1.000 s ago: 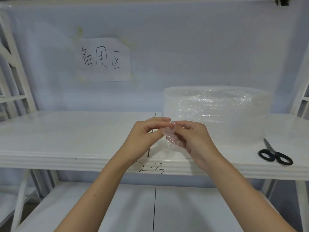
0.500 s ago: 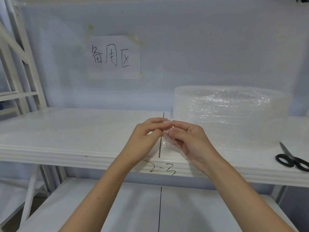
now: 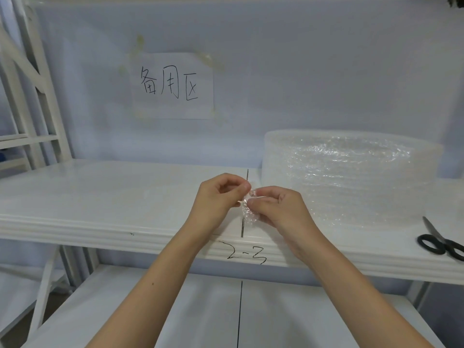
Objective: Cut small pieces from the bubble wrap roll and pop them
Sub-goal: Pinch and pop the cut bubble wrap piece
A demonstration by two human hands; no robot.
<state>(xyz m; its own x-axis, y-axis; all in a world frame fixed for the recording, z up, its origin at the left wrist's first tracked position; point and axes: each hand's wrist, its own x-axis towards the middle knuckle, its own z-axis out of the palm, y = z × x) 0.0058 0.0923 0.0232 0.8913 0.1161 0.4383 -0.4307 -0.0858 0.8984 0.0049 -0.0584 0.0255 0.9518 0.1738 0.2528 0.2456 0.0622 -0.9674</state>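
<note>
A small clear piece of bubble wrap hangs between both hands above the white shelf's front edge. My left hand pinches its upper left edge between thumb and fingers. My right hand pinches it from the right, its fingers curled around the piece. The big roll of bubble wrap lies on its flat side on the shelf behind my right hand. Black-handled scissors lie shut on the shelf at the far right.
The white shelf carries a black seam line and the handwritten mark "2-3" on its front edge. A paper sign is taped to the back wall. White shelf frames stand at the left. A lower shelf lies under my forearms.
The view has shifted, so the roll and scissors sit further right in frame. My fingers have worked along the small piece, which stays pinched between both hands.
</note>
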